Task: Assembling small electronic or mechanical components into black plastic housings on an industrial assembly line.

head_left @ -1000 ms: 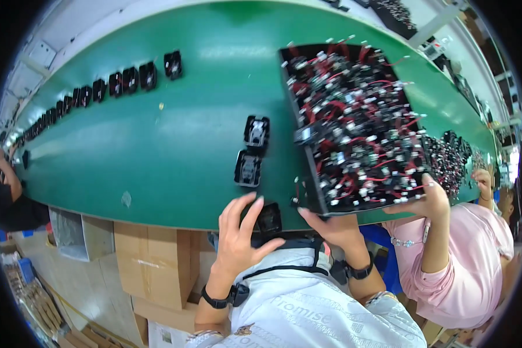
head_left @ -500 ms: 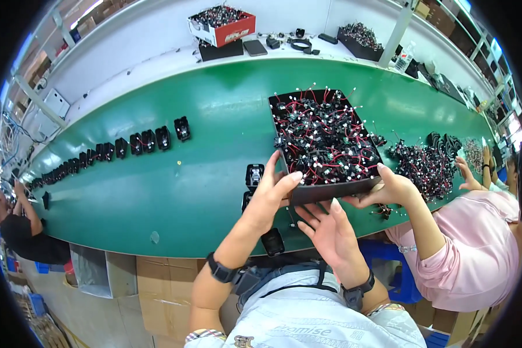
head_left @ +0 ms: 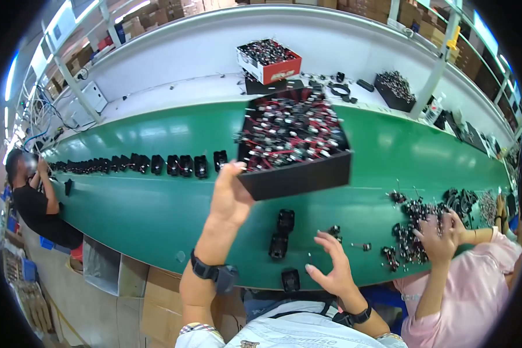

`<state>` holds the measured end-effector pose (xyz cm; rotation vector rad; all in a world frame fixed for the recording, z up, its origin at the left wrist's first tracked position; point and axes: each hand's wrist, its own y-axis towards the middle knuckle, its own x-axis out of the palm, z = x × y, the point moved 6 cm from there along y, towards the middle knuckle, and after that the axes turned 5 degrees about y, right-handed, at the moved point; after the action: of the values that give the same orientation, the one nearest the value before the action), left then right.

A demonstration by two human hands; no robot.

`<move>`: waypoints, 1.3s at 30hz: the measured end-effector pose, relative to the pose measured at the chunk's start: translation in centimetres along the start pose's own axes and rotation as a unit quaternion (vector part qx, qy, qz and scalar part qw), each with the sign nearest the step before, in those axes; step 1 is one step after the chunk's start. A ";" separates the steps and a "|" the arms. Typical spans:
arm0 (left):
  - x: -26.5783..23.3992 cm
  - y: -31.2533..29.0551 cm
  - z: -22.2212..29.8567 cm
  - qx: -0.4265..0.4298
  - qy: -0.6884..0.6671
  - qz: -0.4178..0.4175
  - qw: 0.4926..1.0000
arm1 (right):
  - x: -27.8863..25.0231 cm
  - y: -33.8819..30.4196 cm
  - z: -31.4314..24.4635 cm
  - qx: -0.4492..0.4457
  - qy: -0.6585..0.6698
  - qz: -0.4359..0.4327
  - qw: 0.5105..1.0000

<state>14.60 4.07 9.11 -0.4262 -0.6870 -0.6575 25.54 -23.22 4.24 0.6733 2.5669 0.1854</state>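
Observation:
My left hand (head_left: pixel 229 194) grips the near left corner of a black box (head_left: pixel 298 178), lifted over the green table and tilted. It is heaped with small black parts on red and black wires (head_left: pixel 290 130), smeared by motion. My right hand (head_left: pixel 333 269) is apart from the box, fingers spread, above the table's near edge. Close by it lie a small wired part (head_left: pixel 334 231) and another on its side (head_left: pixel 362 246). Left of that hand stand three black housings: one (head_left: pixel 285 220), a second touching it (head_left: pixel 278 246), and a third (head_left: pixel 290 280) at the table edge.
A co-worker in pink (head_left: pixel 464 284) handles a pile of wired parts (head_left: pixel 409 232) at the right. A row of black housings (head_left: pixel 156 165) runs left toward a person in black (head_left: pixel 37 200). Behind stand a red and white box (head_left: pixel 278 69) and a black bin (head_left: pixel 394 93).
The box has moved left and away from me in my left hand. My right hand has come away from beneath it. The co-worker's hand has left the box for the pile.

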 end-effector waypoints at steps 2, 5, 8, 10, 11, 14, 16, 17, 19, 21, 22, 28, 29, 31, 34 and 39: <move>-4.0 3.7 3.5 0.099 0.057 0.081 0.990 | 0.9 0.6 1.0 -0.019 -0.016 -0.014 1.000; -6.6 10.1 9.0 0.156 0.139 0.148 0.966 | 1.3 1.6 1.5 -0.018 -0.015 -0.038 0.999; -10.9 18.5 13.4 0.133 0.126 0.237 0.954 | 2.1 2.4 2.0 -0.019 -0.001 -0.058 0.998; -14.2 23.4 16.1 0.176 0.133 0.246 0.944 | 2.8 2.8 2.7 -0.014 0.036 -0.065 0.997; -16.0 26.0 17.2 0.211 0.132 0.253 0.935 | 3.2 2.8 3.8 -0.007 0.048 -0.068 0.997; -21.7 33.5 19.6 0.255 0.157 0.269 0.915 | 2.3 5.0 2.5 -0.039 0.040 0.016 0.998; -22.2 38.4 18.8 0.263 0.134 0.294 0.909 | 2.4 4.7 3.8 0.025 0.052 0.021 0.998; -22.8 40.3 19.2 0.271 0.153 0.299 0.902 | 2.5 4.6 3.9 0.025 0.051 0.023 0.998; -24.5 43.8 19.2 0.285 0.196 0.333 0.877 | 2.7 4.5 4.1 0.023 0.048 0.018 0.998; -26.4 45.9 18.2 0.305 0.197 0.371 0.855 | 3.1 4.4 4.3 0.017 0.047 0.008 0.999; -26.5 46.6 17.3 0.322 0.204 0.405 0.831 | 3.2 4.0 4.3 0.019 0.042 0.008 0.999; -25.3 44.1 18.7 0.129 0.511 0.493 0.692 | 4.3 2.7 5.1 0.014 0.056 0.006 0.998; -22.9 42.4 18.9 0.214 0.600 0.443 0.630 | 4.5 2.6 5.2 0.010 0.057 0.009 0.998; -16.5 36.9 17.9 0.350 0.711 0.297 0.532 | 4.4 2.7 5.7 0.003 0.056 0.012 0.998; -5.2 24.2 12.0 0.260 0.708 -0.002 0.656 | 4.0 3.3 5.2 -0.022 0.040 0.014 0.999; 0.1 -1.1 1.7 0.201 0.692 -0.156 0.676 | 2.6 3.7 4.8 0.008 0.037 0.013 0.999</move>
<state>13.15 4.24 10.52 0.6520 0.6061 -0.9040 27.44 -18.67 -0.11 0.7175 2.6337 0.2015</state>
